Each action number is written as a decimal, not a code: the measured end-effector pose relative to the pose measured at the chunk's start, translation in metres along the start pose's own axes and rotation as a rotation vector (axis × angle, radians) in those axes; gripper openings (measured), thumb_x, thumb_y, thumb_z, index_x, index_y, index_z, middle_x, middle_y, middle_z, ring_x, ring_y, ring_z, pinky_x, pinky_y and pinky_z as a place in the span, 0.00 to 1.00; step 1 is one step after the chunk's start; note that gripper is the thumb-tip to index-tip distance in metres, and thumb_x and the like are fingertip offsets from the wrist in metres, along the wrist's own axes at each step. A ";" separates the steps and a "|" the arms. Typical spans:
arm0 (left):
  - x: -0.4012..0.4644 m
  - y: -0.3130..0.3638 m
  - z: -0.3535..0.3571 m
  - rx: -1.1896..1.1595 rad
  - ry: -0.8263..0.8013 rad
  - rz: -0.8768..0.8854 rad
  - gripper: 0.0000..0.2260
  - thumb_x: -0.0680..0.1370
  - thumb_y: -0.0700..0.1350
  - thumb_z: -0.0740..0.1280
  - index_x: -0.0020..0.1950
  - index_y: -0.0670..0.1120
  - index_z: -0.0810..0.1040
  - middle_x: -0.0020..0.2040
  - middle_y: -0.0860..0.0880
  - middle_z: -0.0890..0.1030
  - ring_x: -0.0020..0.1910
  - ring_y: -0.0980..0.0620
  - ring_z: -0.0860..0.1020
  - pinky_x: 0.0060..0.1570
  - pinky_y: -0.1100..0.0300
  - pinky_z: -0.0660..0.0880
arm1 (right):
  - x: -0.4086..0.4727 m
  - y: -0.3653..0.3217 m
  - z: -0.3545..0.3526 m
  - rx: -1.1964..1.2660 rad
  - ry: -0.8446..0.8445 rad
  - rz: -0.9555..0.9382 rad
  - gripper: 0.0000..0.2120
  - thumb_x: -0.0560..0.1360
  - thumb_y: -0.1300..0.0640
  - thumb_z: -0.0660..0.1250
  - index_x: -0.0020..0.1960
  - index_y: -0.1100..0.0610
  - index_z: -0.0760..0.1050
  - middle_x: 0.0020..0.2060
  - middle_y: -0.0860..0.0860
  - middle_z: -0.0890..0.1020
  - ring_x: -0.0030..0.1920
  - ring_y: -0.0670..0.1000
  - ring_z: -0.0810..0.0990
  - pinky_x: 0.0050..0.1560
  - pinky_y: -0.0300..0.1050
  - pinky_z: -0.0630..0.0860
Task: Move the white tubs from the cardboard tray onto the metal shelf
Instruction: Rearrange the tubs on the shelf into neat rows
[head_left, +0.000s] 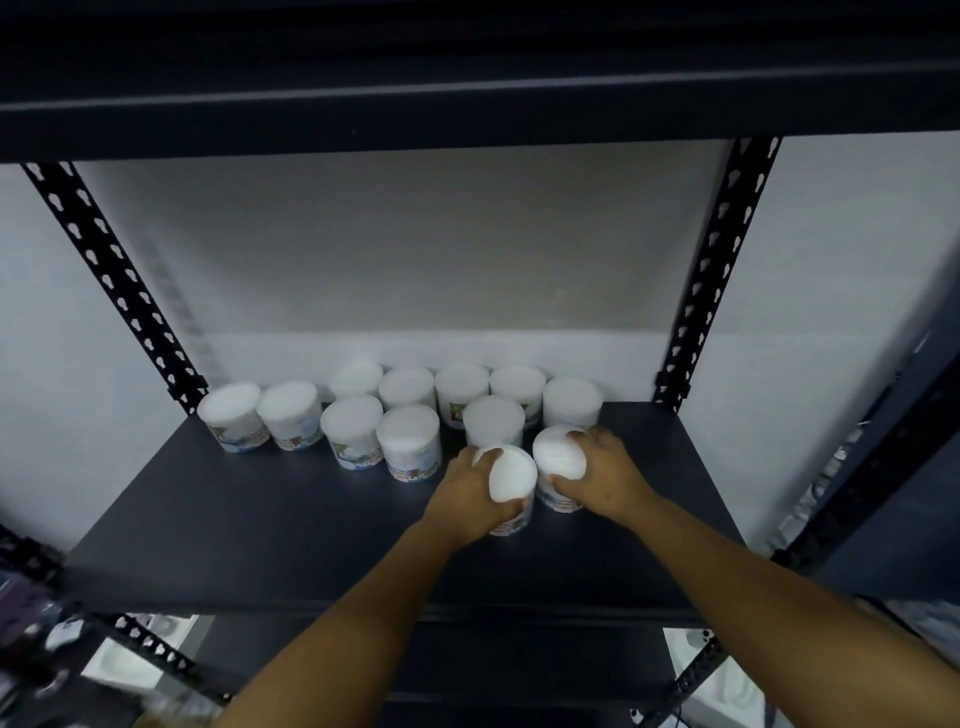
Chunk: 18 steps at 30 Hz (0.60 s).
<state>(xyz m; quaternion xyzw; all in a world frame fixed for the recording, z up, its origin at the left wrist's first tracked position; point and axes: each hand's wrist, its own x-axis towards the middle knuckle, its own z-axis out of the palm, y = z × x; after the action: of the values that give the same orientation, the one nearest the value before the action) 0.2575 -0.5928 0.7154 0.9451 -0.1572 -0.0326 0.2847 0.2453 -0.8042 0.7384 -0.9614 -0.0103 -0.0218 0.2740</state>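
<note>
Left hand (470, 496) grasps tub (511, 475); right hand (605, 475) grasps second tub (560, 457) at 2 o'clock, on dark shelf (260, 519).

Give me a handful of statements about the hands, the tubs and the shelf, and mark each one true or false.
1. Each hand grips one white tub. True: left hand, right hand.
2. The held tubs lie on their sides. False: left-hand tub and right-hand tub are upright.
3. Other tubs stand behind the hands, toward the back of the metal shelf. True.
4. The cardboard tray sits on the shelf. False: no tray shows there.
</note>
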 end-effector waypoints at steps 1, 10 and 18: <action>0.001 0.002 0.001 -0.001 0.000 0.007 0.36 0.71 0.58 0.71 0.74 0.49 0.61 0.70 0.46 0.63 0.68 0.46 0.63 0.66 0.56 0.64 | -0.003 0.005 -0.001 0.016 0.009 0.010 0.36 0.67 0.45 0.74 0.70 0.58 0.66 0.67 0.57 0.66 0.67 0.58 0.64 0.68 0.51 0.65; 0.010 0.023 0.012 -0.017 -0.041 0.050 0.36 0.72 0.56 0.71 0.74 0.47 0.61 0.73 0.45 0.60 0.70 0.45 0.62 0.68 0.55 0.61 | -0.017 0.031 -0.013 0.032 0.051 0.066 0.35 0.68 0.48 0.74 0.70 0.58 0.66 0.68 0.56 0.64 0.68 0.56 0.63 0.67 0.46 0.62; 0.026 0.033 0.020 -0.023 -0.065 0.061 0.36 0.71 0.56 0.71 0.74 0.47 0.61 0.73 0.45 0.60 0.69 0.46 0.63 0.69 0.56 0.62 | -0.016 0.039 -0.022 0.036 0.059 0.089 0.35 0.68 0.49 0.74 0.70 0.58 0.65 0.68 0.57 0.64 0.68 0.57 0.62 0.68 0.47 0.63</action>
<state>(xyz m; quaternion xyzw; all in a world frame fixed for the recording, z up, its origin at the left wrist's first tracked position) 0.2698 -0.6375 0.7174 0.9349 -0.1945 -0.0563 0.2913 0.2298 -0.8493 0.7353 -0.9548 0.0401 -0.0380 0.2921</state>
